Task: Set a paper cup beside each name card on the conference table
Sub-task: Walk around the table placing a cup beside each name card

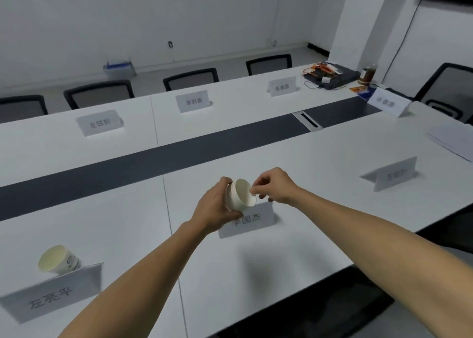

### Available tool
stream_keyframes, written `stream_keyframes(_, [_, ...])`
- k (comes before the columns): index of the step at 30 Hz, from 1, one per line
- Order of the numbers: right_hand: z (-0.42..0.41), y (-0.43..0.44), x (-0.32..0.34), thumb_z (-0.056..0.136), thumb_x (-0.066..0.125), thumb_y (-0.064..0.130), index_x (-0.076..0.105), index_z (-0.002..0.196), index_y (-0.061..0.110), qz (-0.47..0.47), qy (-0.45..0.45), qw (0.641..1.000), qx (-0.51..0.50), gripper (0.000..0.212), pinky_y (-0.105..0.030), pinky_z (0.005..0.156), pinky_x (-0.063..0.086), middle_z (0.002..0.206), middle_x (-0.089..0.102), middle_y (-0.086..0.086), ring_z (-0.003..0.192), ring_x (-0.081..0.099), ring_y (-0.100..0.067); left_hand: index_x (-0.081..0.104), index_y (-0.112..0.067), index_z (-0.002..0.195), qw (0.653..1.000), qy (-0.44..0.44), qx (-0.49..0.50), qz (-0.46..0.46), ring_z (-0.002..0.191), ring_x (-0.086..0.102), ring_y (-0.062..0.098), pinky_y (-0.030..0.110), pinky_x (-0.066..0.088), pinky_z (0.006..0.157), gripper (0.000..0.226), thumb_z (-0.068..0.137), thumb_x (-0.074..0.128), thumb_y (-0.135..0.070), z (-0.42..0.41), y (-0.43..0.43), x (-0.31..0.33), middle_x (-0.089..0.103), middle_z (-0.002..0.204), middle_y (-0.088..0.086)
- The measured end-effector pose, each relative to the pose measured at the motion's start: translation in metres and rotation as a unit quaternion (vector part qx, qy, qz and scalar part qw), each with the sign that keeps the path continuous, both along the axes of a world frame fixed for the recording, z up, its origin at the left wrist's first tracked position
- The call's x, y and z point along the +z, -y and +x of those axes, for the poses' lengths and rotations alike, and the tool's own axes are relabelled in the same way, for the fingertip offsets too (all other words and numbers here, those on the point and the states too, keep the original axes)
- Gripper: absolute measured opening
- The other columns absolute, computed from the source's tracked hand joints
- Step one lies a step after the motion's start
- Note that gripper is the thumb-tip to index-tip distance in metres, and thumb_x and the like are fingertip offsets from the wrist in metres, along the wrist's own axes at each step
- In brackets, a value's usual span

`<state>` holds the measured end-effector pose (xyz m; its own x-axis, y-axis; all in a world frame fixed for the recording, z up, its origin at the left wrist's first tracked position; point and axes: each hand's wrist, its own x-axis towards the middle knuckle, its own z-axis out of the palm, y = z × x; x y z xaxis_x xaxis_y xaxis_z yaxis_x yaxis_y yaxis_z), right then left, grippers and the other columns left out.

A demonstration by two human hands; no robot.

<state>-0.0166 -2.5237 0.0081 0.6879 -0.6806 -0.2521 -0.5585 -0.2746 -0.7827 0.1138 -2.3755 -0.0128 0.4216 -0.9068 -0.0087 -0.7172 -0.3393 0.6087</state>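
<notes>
My left hand (213, 207) grips a stack of white paper cups (239, 195), held sideways with the mouths facing right. My right hand (272, 185) pinches the rim of the outermost cup with thumb and forefinger. Both hover just above a name card (248, 221) in the middle of the near side of the white conference table (320, 209). One paper cup (57, 259) stands behind the name card (55, 295) at the near left. Another name card (394, 174) at the right has no cup by it. Across the table stand three more cards (101, 122) (194, 101) (282, 86).
A dark strip (153, 158) runs down the table's middle, with a cable hatch (308, 120). A further name card (390, 103), papers (453, 139), a dark bag with cables (332, 75) and a jar (367, 74) sit at the far right end. Black chairs (190, 79) line the far side.
</notes>
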Motion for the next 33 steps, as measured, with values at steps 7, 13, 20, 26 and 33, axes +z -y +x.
stream_keyframes(7, [0.029,0.012,-0.015,0.083,0.074,0.003,0.070,0.079,0.010,0.026,-0.001,0.999,0.046,0.009,-0.023,0.059,0.054,0.080,0.070,-0.007,0.071,0.067,-0.019,0.037,-0.028,0.122,0.999,-0.034,0.035,0.016,0.101,0.057,0.020,0.031,0.057,0.082,0.077,0.065,0.088,-0.028,0.008,0.004,-0.015,0.056,0.123,-0.002])
stream_keyframes(13, [0.033,0.036,-0.024,0.081,0.069,-0.002,0.071,0.084,0.005,0.032,-0.010,0.998,0.060,0.007,-0.022,0.054,0.049,0.079,0.069,-0.008,0.068,0.065,-0.018,0.038,-0.028,0.123,0.997,-0.041,0.052,0.026,0.101,0.058,0.020,0.033,0.057,0.084,0.077,0.065,0.088,-0.028,0.009,0.021,-0.025,0.056,0.120,-0.003])
stream_keyframes(20, [0.061,0.092,-0.029,0.085,0.063,0.002,0.069,0.093,0.008,0.020,0.018,0.995,-0.094,0.011,-0.026,0.055,0.051,0.091,0.066,-0.005,0.069,0.065,-0.017,0.040,-0.026,0.122,0.989,-0.057,0.119,0.072,0.096,0.058,0.020,0.038,0.058,0.079,0.074,0.064,0.086,-0.033,0.021,0.001,-0.046,0.057,0.114,-0.005])
stream_keyframes(26, [0.091,0.096,-0.100,0.086,0.066,0.005,0.069,0.096,0.006,0.030,-0.094,0.991,-0.095,0.011,-0.036,0.070,0.062,0.081,0.073,-0.013,0.071,0.074,-0.025,0.041,-0.027,0.117,0.975,-0.091,0.181,0.091,0.088,0.056,0.019,0.033,0.047,0.068,0.067,0.064,0.081,-0.033,0.015,-0.029,-0.067,0.058,0.104,-0.010])
stream_keyframes(33, [0.107,0.083,-0.146,0.084,0.068,0.006,0.070,0.095,0.001,0.057,-0.159,0.981,-0.096,0.012,-0.042,0.080,0.062,0.078,0.075,-0.017,0.075,0.075,-0.030,0.042,-0.027,0.116,0.964,-0.107,0.218,0.111,0.087,0.056,0.019,0.031,0.045,0.066,0.065,0.063,0.078,-0.034,0.009,-0.049,-0.080,0.059,0.100,-0.010])
